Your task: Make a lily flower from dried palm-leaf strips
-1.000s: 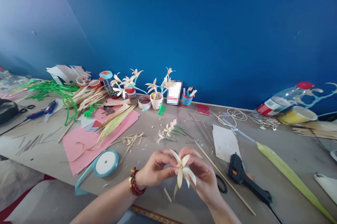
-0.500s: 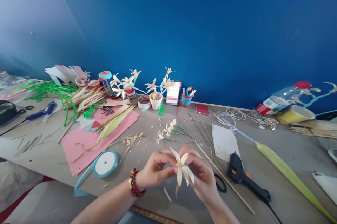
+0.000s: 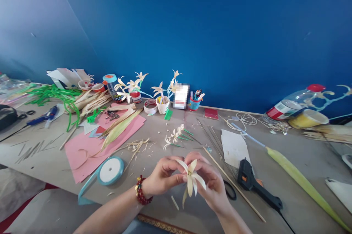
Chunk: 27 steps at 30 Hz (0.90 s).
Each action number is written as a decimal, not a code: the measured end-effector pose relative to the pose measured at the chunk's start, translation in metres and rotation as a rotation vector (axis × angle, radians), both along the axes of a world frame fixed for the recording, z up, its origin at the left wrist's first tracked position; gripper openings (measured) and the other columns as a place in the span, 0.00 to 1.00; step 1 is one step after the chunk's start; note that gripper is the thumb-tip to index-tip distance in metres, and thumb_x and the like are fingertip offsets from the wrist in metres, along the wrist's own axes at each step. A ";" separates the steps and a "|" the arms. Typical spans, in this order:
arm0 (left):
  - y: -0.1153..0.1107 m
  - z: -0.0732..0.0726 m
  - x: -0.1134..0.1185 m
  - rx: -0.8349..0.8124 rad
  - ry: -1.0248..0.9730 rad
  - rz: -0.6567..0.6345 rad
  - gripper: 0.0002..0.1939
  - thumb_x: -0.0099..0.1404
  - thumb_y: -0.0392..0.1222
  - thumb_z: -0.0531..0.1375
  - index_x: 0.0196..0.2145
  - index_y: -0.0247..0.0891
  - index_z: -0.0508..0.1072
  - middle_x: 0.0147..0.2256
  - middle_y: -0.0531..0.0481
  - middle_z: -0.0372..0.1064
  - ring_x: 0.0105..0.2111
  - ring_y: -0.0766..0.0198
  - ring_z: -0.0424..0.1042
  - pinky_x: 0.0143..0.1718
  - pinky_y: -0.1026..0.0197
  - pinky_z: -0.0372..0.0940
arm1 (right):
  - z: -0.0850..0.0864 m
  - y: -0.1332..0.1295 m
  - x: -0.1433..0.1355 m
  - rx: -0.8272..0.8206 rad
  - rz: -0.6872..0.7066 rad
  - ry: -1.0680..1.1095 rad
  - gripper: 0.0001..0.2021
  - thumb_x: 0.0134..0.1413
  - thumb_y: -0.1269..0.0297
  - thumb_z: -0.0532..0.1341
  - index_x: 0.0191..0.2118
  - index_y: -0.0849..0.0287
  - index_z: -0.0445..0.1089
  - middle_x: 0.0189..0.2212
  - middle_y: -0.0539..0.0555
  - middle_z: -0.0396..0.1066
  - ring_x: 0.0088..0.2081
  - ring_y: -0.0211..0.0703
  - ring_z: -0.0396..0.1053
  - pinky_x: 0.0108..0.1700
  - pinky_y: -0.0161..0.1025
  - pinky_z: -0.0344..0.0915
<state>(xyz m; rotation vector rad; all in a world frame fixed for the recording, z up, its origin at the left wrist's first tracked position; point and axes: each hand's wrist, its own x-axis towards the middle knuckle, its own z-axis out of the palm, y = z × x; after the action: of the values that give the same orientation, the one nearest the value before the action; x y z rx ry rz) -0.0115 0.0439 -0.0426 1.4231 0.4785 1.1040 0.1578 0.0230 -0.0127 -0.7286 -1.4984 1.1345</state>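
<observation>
A cream-coloured craft flower [image 3: 190,175] with long pointed petals faces me low in the middle of the head view. My left hand [image 3: 166,177], below a red bead bracelet [image 3: 141,190], pinches it from the left. From the other side my right hand [image 3: 210,181] grips it with bent fingers. The fingertips behind the petals are partly hidden. Just beyond my hands lie several small white flowers [image 3: 174,136] with green stems. A thin wooden stick [image 3: 236,186] and a black glue gun [image 3: 254,182] lie to the right of my right hand.
On the left lie a blue ribbon roll [image 3: 110,171], pink paper [image 3: 82,157] and green strips [image 3: 57,96]. Cups of finished flowers [image 3: 162,105] stand by the blue wall. Farther right are white paper [image 3: 233,147], a long green husk [image 3: 299,179] and a plastic bottle [image 3: 297,103].
The flower has turned and tilted slightly between my fingers, its centre shifting a little to the right. Both hands stay in nearly the same place.
</observation>
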 end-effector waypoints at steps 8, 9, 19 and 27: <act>0.001 0.003 0.001 -0.020 -0.072 0.010 0.06 0.62 0.41 0.66 0.32 0.36 0.80 0.31 0.46 0.73 0.33 0.64 0.71 0.37 0.64 0.65 | 0.000 -0.002 0.010 -0.152 0.095 0.022 0.09 0.56 0.63 0.60 0.42 0.54 0.72 0.47 0.58 0.65 0.47 0.52 0.66 0.45 0.42 0.65; 0.001 0.004 0.001 -0.015 -0.075 0.008 0.06 0.62 0.41 0.66 0.32 0.36 0.80 0.31 0.46 0.73 0.32 0.64 0.71 0.37 0.64 0.65 | -0.003 -0.001 0.013 -0.158 0.098 0.052 0.10 0.55 0.64 0.59 0.43 0.54 0.71 0.47 0.58 0.65 0.47 0.51 0.66 0.44 0.42 0.65; 0.001 -0.004 0.002 -0.457 -0.091 -0.049 0.13 0.55 0.47 0.70 0.28 0.33 0.78 0.28 0.48 0.72 0.30 0.66 0.68 0.36 0.63 0.64 | 0.000 0.006 0.014 -0.158 0.036 0.037 0.08 0.58 0.65 0.58 0.42 0.55 0.71 0.41 0.56 0.66 0.42 0.48 0.66 0.44 0.42 0.65; 0.000 0.002 0.006 -0.503 -0.121 -0.072 0.16 0.52 0.47 0.72 0.25 0.32 0.75 0.24 0.52 0.68 0.25 0.70 0.64 0.32 0.65 0.61 | -0.007 0.008 0.005 -0.167 -0.015 0.013 0.09 0.56 0.57 0.65 0.29 0.55 0.71 0.32 0.52 0.64 0.35 0.44 0.65 0.37 0.38 0.64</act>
<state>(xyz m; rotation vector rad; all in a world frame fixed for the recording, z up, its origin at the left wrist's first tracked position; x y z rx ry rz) -0.0055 0.0440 -0.0406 0.9212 0.5660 0.9226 0.1629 0.0310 -0.0199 -0.8428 -1.3962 1.2618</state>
